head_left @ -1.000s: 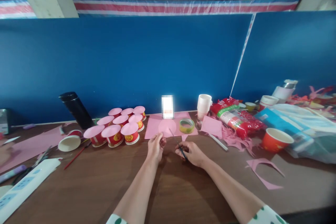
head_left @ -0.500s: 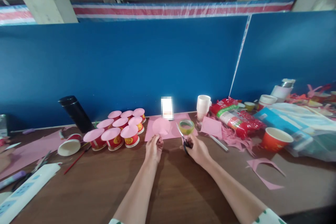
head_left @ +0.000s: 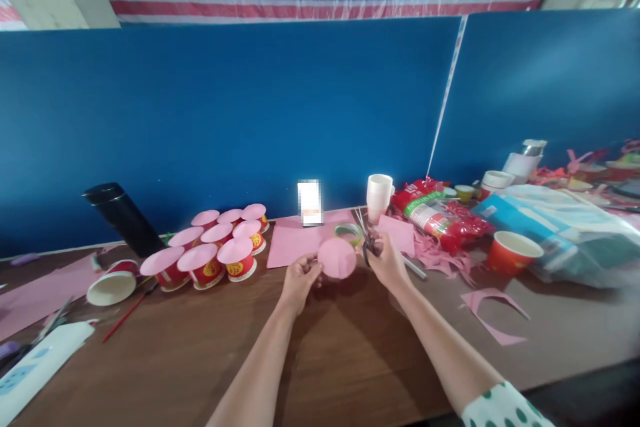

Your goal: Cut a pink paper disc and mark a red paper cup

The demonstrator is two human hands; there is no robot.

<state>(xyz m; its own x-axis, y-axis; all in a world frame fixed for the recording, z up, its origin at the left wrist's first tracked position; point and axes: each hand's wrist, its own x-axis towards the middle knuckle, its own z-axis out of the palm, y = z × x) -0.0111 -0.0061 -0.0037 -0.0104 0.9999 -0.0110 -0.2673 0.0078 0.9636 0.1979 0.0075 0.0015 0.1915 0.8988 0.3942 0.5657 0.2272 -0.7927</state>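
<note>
Between the thumb and fingers of my left hand [head_left: 300, 281] is the left edge of a pink paper circle [head_left: 337, 258], held up above the table with its face toward me. My right hand [head_left: 386, 260] is closed round the handles of a pair of scissors [head_left: 364, 235], whose blades point up and away and look slightly parted. The scissors stand just right of the circle, apart from it. Behind the circle lie a pink sheet [head_left: 290, 243] and a roll of tape [head_left: 349, 233], which the circle partly covers.
Several red paper cups topped with pink discs [head_left: 200, 258] stand at left, by a black flask [head_left: 123, 217]. Stacked white cups [head_left: 379, 193], a red packet [head_left: 440, 210], pink scraps [head_left: 493, 313] and an orange cup [head_left: 513, 253] are at right. A power strip [head_left: 43, 360] lies front left.
My left hand has turned the pink circle upright and brought it right, nearer me. The scissors in my right hand now point more upward. The whole view has shifted a little.
</note>
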